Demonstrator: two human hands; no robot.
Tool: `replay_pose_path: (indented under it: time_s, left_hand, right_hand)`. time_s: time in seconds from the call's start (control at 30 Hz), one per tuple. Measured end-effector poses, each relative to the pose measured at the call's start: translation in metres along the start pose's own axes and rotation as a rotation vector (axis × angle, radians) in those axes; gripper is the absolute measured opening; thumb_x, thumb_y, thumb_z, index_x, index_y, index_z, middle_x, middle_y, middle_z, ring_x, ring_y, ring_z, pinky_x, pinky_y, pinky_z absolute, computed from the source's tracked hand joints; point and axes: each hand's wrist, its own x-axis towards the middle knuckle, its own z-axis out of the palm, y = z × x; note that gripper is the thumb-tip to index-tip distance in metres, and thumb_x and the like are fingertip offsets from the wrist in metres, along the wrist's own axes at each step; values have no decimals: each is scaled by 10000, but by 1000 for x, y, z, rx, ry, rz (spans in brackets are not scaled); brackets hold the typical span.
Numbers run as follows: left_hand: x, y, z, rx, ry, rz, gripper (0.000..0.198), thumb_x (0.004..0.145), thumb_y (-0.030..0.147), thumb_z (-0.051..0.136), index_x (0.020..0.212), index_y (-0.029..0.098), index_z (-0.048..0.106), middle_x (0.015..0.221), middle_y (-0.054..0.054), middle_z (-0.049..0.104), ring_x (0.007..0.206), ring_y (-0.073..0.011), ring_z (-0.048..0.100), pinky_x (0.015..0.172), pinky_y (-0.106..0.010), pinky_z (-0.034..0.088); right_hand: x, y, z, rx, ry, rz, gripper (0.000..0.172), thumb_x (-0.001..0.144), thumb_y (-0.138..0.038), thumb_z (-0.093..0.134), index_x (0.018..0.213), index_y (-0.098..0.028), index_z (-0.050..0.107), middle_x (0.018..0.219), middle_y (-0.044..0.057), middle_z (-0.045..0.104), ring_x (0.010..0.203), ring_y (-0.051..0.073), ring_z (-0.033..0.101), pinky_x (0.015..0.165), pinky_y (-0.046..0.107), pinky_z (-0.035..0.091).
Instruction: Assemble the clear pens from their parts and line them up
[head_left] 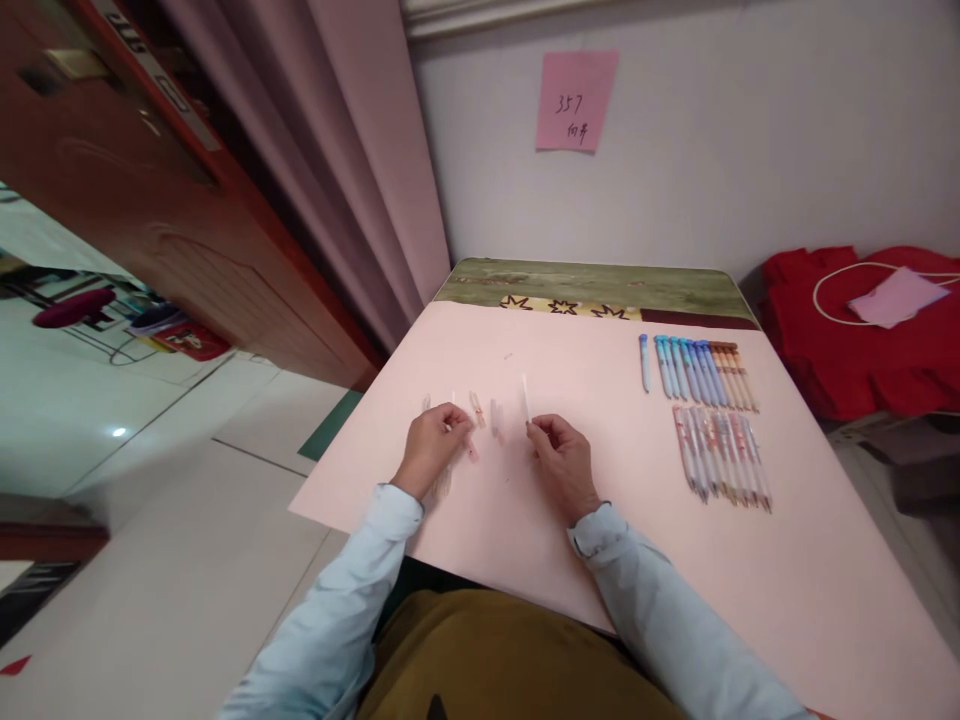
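Note:
My left hand [435,440] rests on the pink table sheet [525,530] with its fingers curled round a clear pen barrel with a pink tip [469,447]. My right hand [559,455] sits a little to the right, fingers pinched at the lower end of a thin white refill [525,398] lying on the sheet. Between the hands lie small loose pen parts [486,412], one with an orange end. More clear pieces lie under and just left of my left hand.
At the right of the sheet lie a row of blue and orange pens [697,372] and, below it, a row of patterned pens [721,452]. A red bag [847,340] sits to the right, a pink note [575,100] hangs on the wall, a curtain and door stand left.

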Motion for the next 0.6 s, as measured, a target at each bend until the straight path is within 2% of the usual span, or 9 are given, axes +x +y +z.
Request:
replay_pose_path:
  time_s: [0.17, 0.33, 0.5, 0.6]
  left_hand:
    - [23, 22, 29, 215, -64, -56, 134, 763, 328, 634, 698, 210, 642, 671, -4, 667, 645, -177, 621, 605, -273, 384]
    - [37, 33, 40, 431, -103, -100, 262, 737, 464, 671, 661, 214, 648, 722, -61, 693, 745, -239, 636, 611, -303, 366]
    - [48, 33, 39, 388, -176, -216, 326, 676, 494, 733, 573, 203, 626, 607, -55, 653, 626, -216, 612, 573, -307, 357]
    - [53, 30, 41, 328, -179, -272, 322, 641, 456, 769, 536, 196, 609, 567, -49, 636, 567, -194, 590, 554, -301, 355]
  right_hand:
    - [2, 6, 0, 7, -3, -25, 237, 830, -418, 641, 811, -185, 679, 690, 5, 618, 604, 142, 524, 559, 256, 444]
    - [8, 9, 2, 136, -6, 47, 199, 791, -387, 664, 840, -201, 611, 710, 0, 648, 563, 135, 552, 526, 250, 470]
    - [12, 2, -1, 226, -9, 122, 197, 744, -321, 685, 831, -216, 543, 696, -14, 671, 509, 128, 578, 443, 219, 416]
    - [12, -4, -4, 259, -27, 144, 186, 802, -370, 644, 831, -212, 551, 755, 9, 701, 521, 124, 597, 446, 216, 417]
